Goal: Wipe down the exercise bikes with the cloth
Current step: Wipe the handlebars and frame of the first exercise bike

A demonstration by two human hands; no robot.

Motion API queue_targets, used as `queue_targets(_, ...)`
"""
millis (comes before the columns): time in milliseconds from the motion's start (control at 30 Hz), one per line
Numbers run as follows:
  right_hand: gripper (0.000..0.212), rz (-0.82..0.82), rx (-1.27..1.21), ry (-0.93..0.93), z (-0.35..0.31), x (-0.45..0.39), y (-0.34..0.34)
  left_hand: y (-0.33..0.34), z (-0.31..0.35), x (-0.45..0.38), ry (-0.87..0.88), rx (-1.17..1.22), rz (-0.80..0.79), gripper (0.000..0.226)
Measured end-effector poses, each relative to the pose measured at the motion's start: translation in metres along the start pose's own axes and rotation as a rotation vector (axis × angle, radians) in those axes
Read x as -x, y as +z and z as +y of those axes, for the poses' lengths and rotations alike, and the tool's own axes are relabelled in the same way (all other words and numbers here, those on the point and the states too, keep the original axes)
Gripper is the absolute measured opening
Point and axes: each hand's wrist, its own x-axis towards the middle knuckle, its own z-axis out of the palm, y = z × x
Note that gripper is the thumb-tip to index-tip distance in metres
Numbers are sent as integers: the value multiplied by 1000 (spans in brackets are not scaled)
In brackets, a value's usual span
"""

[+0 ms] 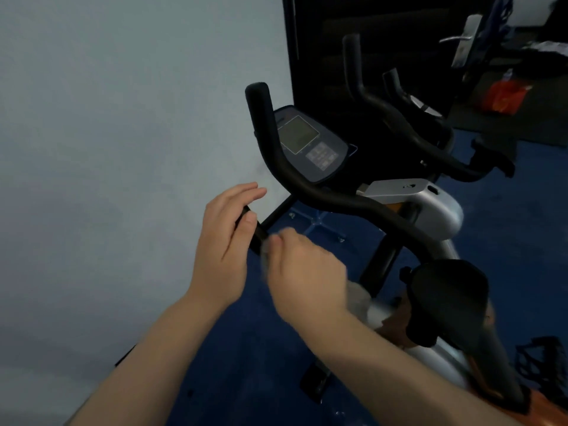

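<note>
A: Where's the bar (257, 230) end?
B: Right between both hands, low left of the console (310, 146). Left hand (226, 241) nearer, thumb pressed on the tip, fingers straight and loose above it.
A: And the right hand (304, 272)?
B: Just below, touching the same end, curled round a grey cloth (358, 295); blurred, so grip detail unclear. Cloth trails back under the wrist.
A: Long axis of that end?
B: Runs from lower right up to the upper left, tip pointing towards the wall (123, 149).
A: Next stroke?
B: Probably along that axis, away from the tip, down towards the bend. Rest of the bike (430, 207) lies right of both hands, saddle (448, 290) nearest.
</note>
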Motion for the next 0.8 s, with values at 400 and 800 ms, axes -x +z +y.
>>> queue_targets(400, 20, -163, -134, -56, 0, -29, 10, -25, -5, -8, -12, -15, -68, 32)
queue_targets(800, 45, -146, -674, 299, -33, -65, 13, -51, -28, -1, 132, 75, -95, 38)
